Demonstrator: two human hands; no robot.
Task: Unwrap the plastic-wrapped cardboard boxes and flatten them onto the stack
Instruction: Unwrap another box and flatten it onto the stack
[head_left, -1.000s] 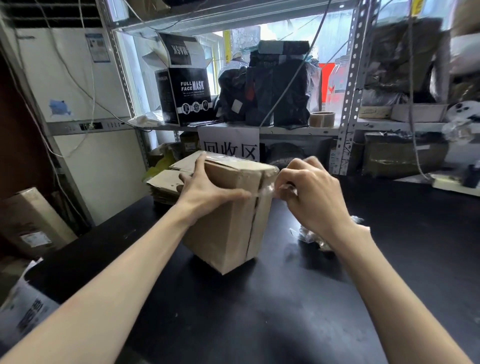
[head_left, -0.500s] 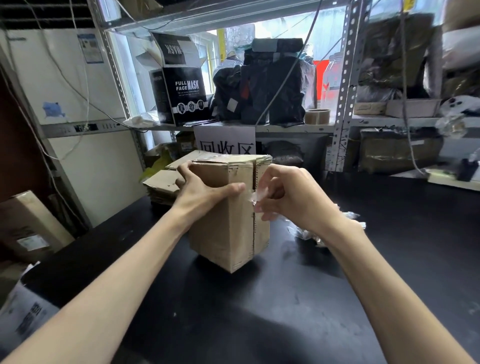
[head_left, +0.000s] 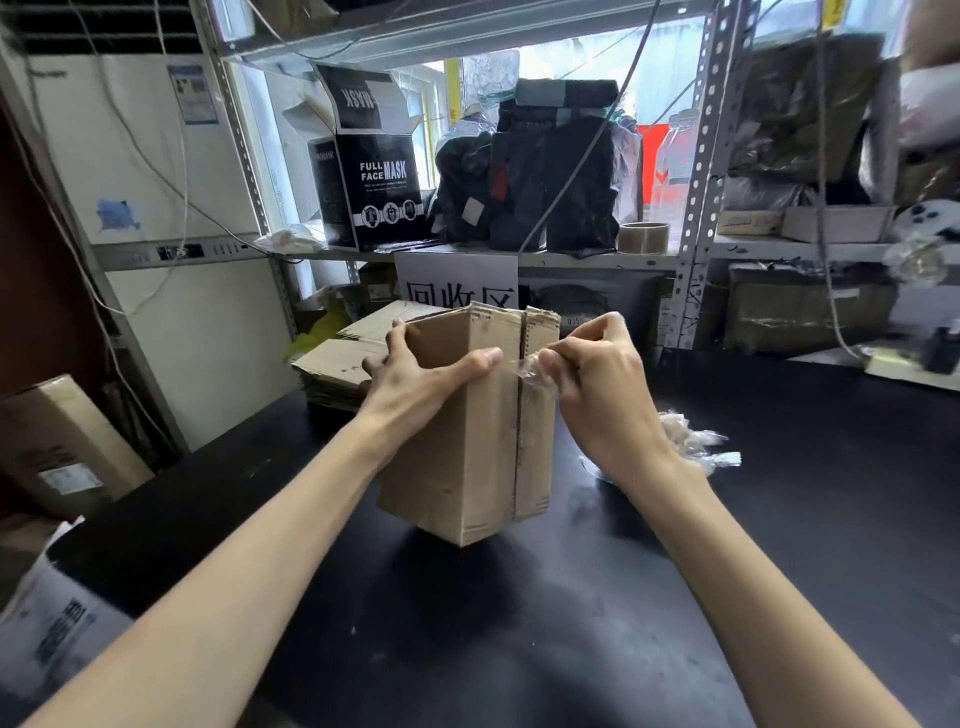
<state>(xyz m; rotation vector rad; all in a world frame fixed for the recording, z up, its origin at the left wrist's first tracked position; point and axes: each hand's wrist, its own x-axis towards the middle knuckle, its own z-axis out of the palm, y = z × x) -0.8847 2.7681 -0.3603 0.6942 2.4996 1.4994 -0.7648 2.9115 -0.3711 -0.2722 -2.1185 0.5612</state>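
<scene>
Your left hand (head_left: 415, 374) grips the cardboard box (head_left: 467, 457) near its top: the thumb lies across the near face and the fingers curl round the far left side. Your right hand (head_left: 597, 384) is closed in a pinch, thumb against fingertips, on a scrap of clear plastic wrap (head_left: 527, 370) at the upper right of the box, just beside the dark vertical seam. The wrap runs from the pinch onto the box's right panel.

The box stands upright on the black table (head_left: 571, 623), one vertical corner turned toward you. Whether its top is open cannot be told.

Crumpled clear plastic (head_left: 693, 441) lies on the table to the right, behind your right wrist. The stack of flattened cardboard (head_left: 337, 364) sits behind the box to the left, at the table's far edge. Above it a white sign (head_left: 457, 280) hangs from the metal shelf (head_left: 571, 258), which carries a black mask box (head_left: 374, 197) and a tape roll (head_left: 643, 237).
</scene>
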